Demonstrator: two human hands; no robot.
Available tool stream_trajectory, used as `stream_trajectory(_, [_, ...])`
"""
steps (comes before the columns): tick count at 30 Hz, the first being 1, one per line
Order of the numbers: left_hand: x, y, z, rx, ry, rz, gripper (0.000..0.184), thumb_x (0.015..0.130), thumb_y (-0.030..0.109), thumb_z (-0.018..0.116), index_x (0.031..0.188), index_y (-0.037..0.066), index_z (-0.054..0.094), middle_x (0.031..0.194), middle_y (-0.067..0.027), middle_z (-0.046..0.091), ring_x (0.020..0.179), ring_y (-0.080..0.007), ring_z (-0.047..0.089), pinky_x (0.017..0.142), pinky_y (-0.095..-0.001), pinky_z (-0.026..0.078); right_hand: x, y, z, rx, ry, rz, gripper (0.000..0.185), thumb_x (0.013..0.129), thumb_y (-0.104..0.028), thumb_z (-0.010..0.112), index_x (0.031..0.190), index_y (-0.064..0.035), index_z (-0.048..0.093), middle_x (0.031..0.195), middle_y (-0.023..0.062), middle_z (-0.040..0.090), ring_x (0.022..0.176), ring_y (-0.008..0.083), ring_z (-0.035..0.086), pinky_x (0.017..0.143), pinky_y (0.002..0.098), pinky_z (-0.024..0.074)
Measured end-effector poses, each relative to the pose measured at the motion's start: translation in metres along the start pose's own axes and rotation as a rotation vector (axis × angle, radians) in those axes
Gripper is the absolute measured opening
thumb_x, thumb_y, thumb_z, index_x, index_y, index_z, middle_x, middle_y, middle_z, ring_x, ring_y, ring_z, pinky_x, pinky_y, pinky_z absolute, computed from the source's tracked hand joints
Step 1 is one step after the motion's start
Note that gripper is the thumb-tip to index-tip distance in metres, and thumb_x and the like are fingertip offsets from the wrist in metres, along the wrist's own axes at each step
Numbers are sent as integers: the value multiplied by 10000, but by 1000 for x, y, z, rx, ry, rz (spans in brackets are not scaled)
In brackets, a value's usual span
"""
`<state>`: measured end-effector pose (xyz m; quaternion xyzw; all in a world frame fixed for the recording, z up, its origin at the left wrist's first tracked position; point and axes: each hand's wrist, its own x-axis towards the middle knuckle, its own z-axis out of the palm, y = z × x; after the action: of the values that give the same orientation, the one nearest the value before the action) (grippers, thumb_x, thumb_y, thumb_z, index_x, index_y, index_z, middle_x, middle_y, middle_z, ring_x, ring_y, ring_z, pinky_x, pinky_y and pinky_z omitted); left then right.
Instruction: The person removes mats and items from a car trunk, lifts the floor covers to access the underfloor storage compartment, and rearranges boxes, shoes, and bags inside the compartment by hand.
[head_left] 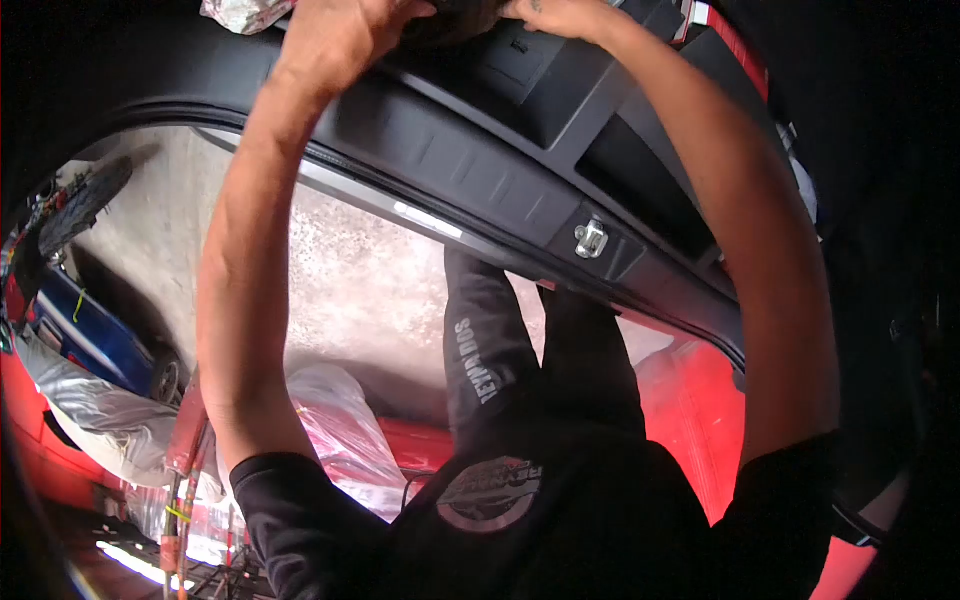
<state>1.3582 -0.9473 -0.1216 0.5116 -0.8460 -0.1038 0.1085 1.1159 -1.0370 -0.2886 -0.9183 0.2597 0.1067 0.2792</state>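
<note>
At the top edge of the head view, my left hand (350,32) reaches into the rear of a vehicle, its fingers curled against a dark object (450,22). My right hand (562,14) is at the other side of that object, fingertips touching it. The object is dark and cut off by the frame, so its kind is unclear. Most fingers of both hands are out of frame or in shadow. Under my hands lies the black plastic trim (430,150) of the load area.
A metal latch striker (591,238) sits on the sill. A white, patterned bag (245,12) is at the upper left. Behind me are a blue rounded object (95,335), a tyre (88,205), clear plastic wrapping (335,425) and red surfaces (695,420) on a concrete floor (350,270).
</note>
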Motion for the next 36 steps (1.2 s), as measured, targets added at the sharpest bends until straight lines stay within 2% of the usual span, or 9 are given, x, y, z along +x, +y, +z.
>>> stream_trajectory(3, [-28, 9, 28, 118, 185, -72, 304, 879, 117, 711, 1163, 221, 737, 1299, -67, 607, 1082, -326, 617, 867, -416, 533, 23, 22, 42, 302, 413, 102, 293, 862, -215, 629, 1017, 13, 731, 1023, 243, 725, 918, 415, 698, 795, 490, 534])
stream_trajectory(5, [-32, 46, 15, 1, 432, -97, 241, 813, 36, 727, 1045, 100, 736, 1112, -141, 645, 947, -363, 621, 812, -448, 526, 26, -23, 17, 524, 558, 340, 301, 837, -200, 651, 1034, 10, 736, 1027, 217, 737, 898, 374, 713, 785, 472, 536])
stream_trajectory(9, [-26, 93, 55, -198, -256, -141, 460, 784, 27, 702, 1241, 49, 654, 1259, -186, 651, 1070, -329, 683, 917, -404, 557, 38, -2, -4, 400, -250, 480, 356, 825, -203, 672, 1131, -36, 741, 1128, 230, 724, 1032, 368, 694, 884, 455, 533])
stream_trajectory(10, [-15, 92, 71, -200, -412, -207, 561, 806, 88, 685, 1357, 53, 585, 1348, -202, 613, 1158, -369, 658, 966, -440, 545, 48, 10, 1, 44, -383, 258, 368, 852, -242, 639, 1152, -57, 744, 1188, 227, 709, 1117, 382, 671, 948, 452, 519])
stream_trajectory(13, [-3, 86, 114, -15, -275, -110, 514, 883, 148, 616, 1387, 56, 572, 1431, -185, 566, 1214, -415, 623, 1008, -490, 517, 39, 12, 12, 204, 38, 296, 395, 874, -270, 600, 1177, -54, 735, 1240, 219, 688, 1163, 381, 657, 988, 446, 506])
stream_trajectory(18, [27, 89, 119, 94, -857, -191, 447, 1076, 235, 339, 1446, 104, 553, 1654, -63, 340, 1455, -361, 424, 1061, -466, 463, 45, 18, 24, 149, -95, 318, 481, 946, -381, 484, 1230, -70, 716, 1313, 197, 654, 1241, 360, 621, 1053, 440, 472])
stream_trajectory(24, [22, 70, 161, 56, -642, -227, 377, 1053, 200, 386, 1300, 122, 660, 1482, -132, 553, 1275, -349, 605, 1012, -454, 517, 36, 13, 8, 226, -171, 312, 484, 949, -400, 498, 1229, -71, 716, 1314, 191, 659, 1251, 348, 618, 1055, 437, 471])
stream_trajectory(28, [43, 75, 140, 16, -537, -178, 200, 948, 76, 500, 1011, 76, 690, 1115, -184, 725, 1048, -354, 711, 913, -447, 561, 32, 5, 7, 275, -59, 297, 453, 929, -370, 537, 1218, -75, 724, 1300, 210, 659, 1238, 365, 622, 1038, 446, 487])
stream_trajectory(36, [49, 79, 136, 55, -558, -105, 230, 961, 98, 492, 1046, 63, 703, 1077, -204, 723, 1058, -359, 701, 934, -462, 545, 37, 12, 21, 297, 7, 264, 422, 909, -330, 565, 1202, -74, 728, 1279, 219, 666, 1204, 387, 637, 1008, 460, 508])
